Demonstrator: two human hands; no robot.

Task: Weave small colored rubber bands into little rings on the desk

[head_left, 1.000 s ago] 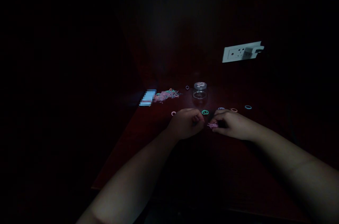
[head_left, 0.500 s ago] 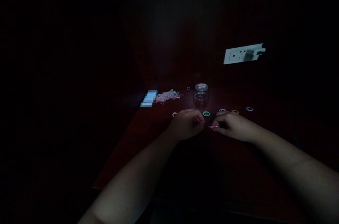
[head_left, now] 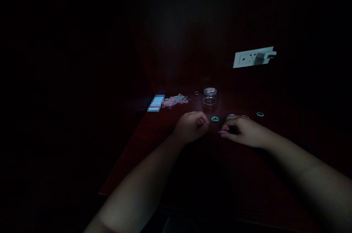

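My left hand (head_left: 191, 126) is closed over the dark red table, its fingers curled in; what it holds, if anything, is hidden. To its right my right hand (head_left: 239, 131) pinches small pink-purple bands (head_left: 223, 132) between thumb and fingers. Green bands (head_left: 215, 119) lie on the table between the hands, slightly farther back. A purple band (head_left: 231, 115) and an orange band (head_left: 245, 116) show just behind my right hand, partly covered. Farther right lies a blue band (head_left: 260, 114).
A clear lidded jar (head_left: 210, 97) stands behind the hands. Left of it are a small light ring (head_left: 196, 93), a tangled pile of coloured bands (head_left: 176, 100) and a lit phone (head_left: 156, 103). A white socket plate (head_left: 253, 57) with a plug is on the wall.
My left hand has drawn a little left, away from my right hand, and now covers the pink ring beside it. My right hand keeps its pinch. The view has shifted slightly.
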